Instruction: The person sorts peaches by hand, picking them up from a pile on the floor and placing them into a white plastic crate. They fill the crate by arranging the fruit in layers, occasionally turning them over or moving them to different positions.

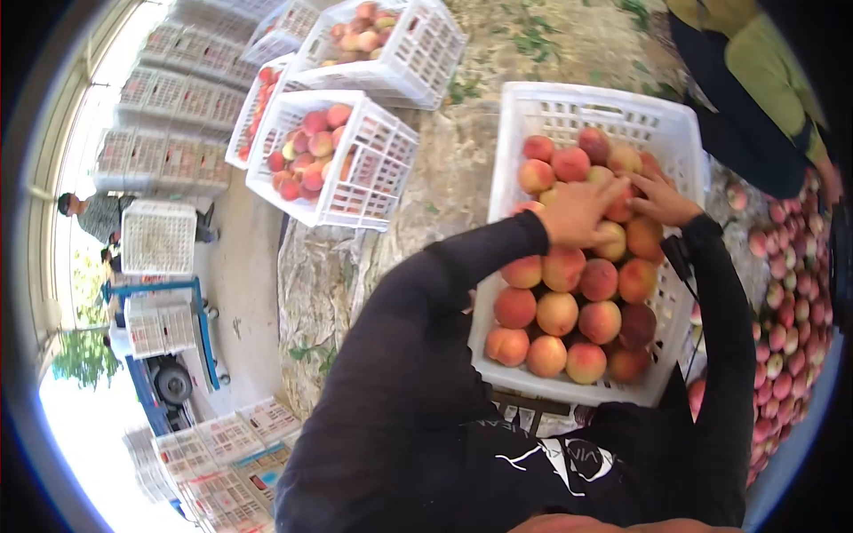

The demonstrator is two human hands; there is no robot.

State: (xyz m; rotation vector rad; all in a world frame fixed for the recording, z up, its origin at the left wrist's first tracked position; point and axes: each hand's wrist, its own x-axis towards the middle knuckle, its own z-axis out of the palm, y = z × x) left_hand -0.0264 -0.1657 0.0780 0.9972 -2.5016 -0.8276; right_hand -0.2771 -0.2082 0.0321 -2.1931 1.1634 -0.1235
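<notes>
A white plastic crate (602, 96) stands in front of me with several red and yellow peaches (557, 313) in rows inside it. My left hand (577, 213) lies over peaches in the middle of the crate, its fingers spread and pointing right. Beside it, at the crate's right side, my right hand (662, 197) rests on peaches with its fingers apart. The fingertips of both hands come close together. The peaches right under the hands are partly hidden.
More crates of peaches (369, 164) stand at upper left. Loose peaches (782, 338) are heaped at right, near a seated person (769, 75). At far left another person (89, 213) holds a crate beside a blue cart (206, 333) and stacked crates (169, 102).
</notes>
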